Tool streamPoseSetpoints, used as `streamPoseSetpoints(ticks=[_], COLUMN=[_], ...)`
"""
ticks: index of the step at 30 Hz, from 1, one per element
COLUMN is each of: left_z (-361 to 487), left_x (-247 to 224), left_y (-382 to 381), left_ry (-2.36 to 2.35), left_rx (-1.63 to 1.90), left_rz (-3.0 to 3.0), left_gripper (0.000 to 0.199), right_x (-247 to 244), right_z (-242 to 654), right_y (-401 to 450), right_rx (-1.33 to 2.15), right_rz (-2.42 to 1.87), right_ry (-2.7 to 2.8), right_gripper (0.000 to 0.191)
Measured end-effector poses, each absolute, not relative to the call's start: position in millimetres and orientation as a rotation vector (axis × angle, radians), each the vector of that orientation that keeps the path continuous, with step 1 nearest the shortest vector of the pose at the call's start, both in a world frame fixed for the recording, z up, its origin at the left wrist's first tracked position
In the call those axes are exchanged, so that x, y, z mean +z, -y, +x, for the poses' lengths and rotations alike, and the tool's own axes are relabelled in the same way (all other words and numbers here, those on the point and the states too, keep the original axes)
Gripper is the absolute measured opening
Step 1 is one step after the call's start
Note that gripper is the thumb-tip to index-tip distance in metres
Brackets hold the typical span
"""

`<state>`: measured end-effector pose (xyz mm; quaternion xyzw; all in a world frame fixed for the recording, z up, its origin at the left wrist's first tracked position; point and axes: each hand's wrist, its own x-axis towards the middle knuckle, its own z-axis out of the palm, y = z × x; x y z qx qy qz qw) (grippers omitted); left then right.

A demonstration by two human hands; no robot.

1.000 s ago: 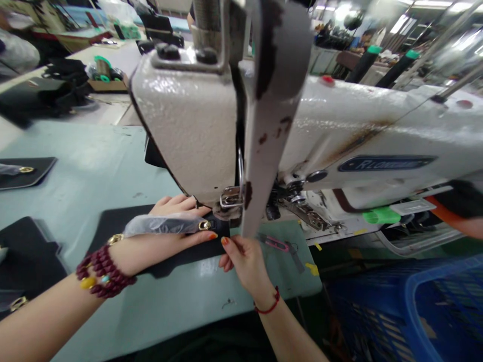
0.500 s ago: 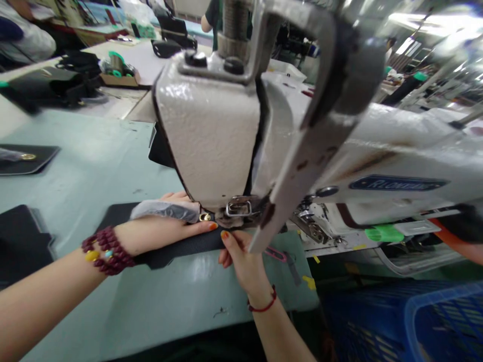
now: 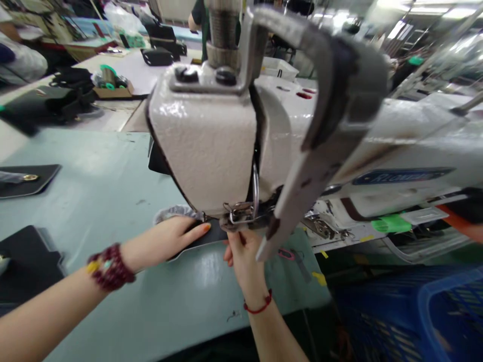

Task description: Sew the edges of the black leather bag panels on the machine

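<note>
The sewing looks to be partway through: the black panel [image 3: 217, 234] lies on the table [image 3: 188, 306] between the two hands, its near end in under the sewing machine [image 3: 204, 156]. The left hand [image 3: 179, 233] rests on the panel, thumb stretched out and apart from the fingers. The right hand [image 3: 247, 254] is at the panel's end; the fingertips are partly hidden below the machine head, so I cannot tell whether they are clamped on the edge. A plastic-wrapped strap [image 3: 174, 212] is already in place, just beyond the left hand. No finished seam shows, so the stitching at that end is probably left to complete. Well to the left of the left hand lie a notched panel [image 3: 32, 259] and, farther off, a ringed panel [image 3: 43, 184]; whether either is done doesn't show.
</note>
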<state>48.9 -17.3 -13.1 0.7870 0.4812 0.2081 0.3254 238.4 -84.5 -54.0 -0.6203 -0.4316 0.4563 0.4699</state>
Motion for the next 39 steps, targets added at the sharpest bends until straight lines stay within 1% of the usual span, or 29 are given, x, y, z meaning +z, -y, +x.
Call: streamPoseSetpoints(ticks=[1, 3, 4, 5, 6, 7, 9, 10, 11, 13, 16, 18, 21, 28, 35, 39], left_z=[45.4, 43.4, 46.6, 53.0, 62.4, 74.2, 100.1, 111.7, 121.0, 131.5, 131.0, 126.9, 121.7, 105.1, 98.0, 98.9], left_x=[-16.2, -25.7, -32.0, -39.0, -46.2, -53.1, -64.3, -68.2, -70.8, -73.7, -75.0, -75.0, -75.8, -99.6, -103.8, -98.8], left_y=[36.7, 79.3, 98.6, 114.0, 124.4, 129.1, 123.6, 115.8, 106.7, 90.2, 78.6, 77.5, 76.4, 66.4, 57.0, 51.6], left_ry=[-1.255, -1.329, -1.342, -1.300, -1.250, -1.185, -1.014, -0.908, -0.821, -0.746, -0.863, -0.921, -1.008, -1.286, -1.263, -1.204], left_rx=[0.520, 0.726, 0.872, 0.931, 0.914, 0.894, 0.941, 0.992, 1.043, 1.125, 1.124, 1.076, 1.057, 1.044, 1.048, 0.962], left_rz=[2.131, 2.152, 2.069, 1.946, 1.765, 1.539, 1.093, 0.929, 0.802, 0.649, 0.515, 0.484, 0.528, 0.791, 0.881, 0.873], left_gripper=[0.037, 0.038, 0.030, 0.023, 0.019, 0.024, 0.041, 0.046, 0.047, 0.039, 0.032, 0.034, 0.035, 0.029, 0.023, 0.028], right_x=[-52.9, -51.3, -50.9, -50.9, -51.2, -51.7, -53.0, -53.6, -54.3, -55.7, -57.6, -58.9, -61.2, -62.4, -62.0, -59.3], right_z=[238.6, 238.8, 238.9, 239.1, 239.5, 240.5, 244.3, 247.1, 250.3, 256.4, 259.8, 257.0, 249.7, 242.4, 235.5, 231.6], right_y=[84.6, 84.3, 84.1, 83.9, 83.9, 84.4, 87.2, 89.5, 92.3, 98.3, 103.7, 103.2, 98.6, 93.0, 94.6, 94.9], right_rx=[1.114, 1.112, 1.106, 1.100, 1.097, 1.108, 1.174, 1.212, 1.243, 1.276, 1.314, 1.328, 1.322, 1.330, 1.362, 1.333], right_rz=[-1.527, -1.542, -1.545, -1.542, -1.533, -1.516, -1.451, -1.411, -1.375, -1.322, -1.275, -1.256, -1.247, -1.222, -1.255, -1.276], right_ry=[1.066, 1.074, 1.078, 1.084, 1.088, 1.089, 1.060, 1.030, 1.002, 0.971, 0.981, 0.966, 0.942, 0.866, 0.723, 0.664], right_gripper=[0.067, 0.067, 0.067, 0.068, 0.068, 0.069, 0.071, 0.071, 0.070, 0.064, 0.053, 0.050, 0.052, 0.057, 0.049, 0.045])
